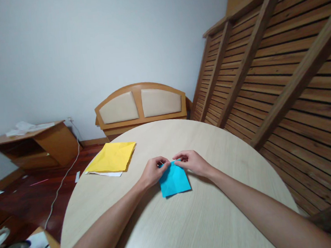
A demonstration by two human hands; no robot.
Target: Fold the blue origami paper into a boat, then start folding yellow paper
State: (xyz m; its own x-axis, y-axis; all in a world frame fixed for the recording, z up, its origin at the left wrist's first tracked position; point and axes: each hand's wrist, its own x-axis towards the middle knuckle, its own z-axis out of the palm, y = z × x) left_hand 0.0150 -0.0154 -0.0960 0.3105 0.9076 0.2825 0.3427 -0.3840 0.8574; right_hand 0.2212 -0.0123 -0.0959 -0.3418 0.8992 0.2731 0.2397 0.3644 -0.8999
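1. Left hand [153,171] has its grip pinched on the far edge of the blue paper [174,179].
2. Right hand [192,162] pinches the same edge.
3. Paper lies flat on the table [193,223], near a yellow sheet [112,156].

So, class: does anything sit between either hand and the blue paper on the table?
Nothing visible does. The left hand and right hand both pinch the far edge of the blue paper directly. The yellow sheets lie apart, off to the left on the table.
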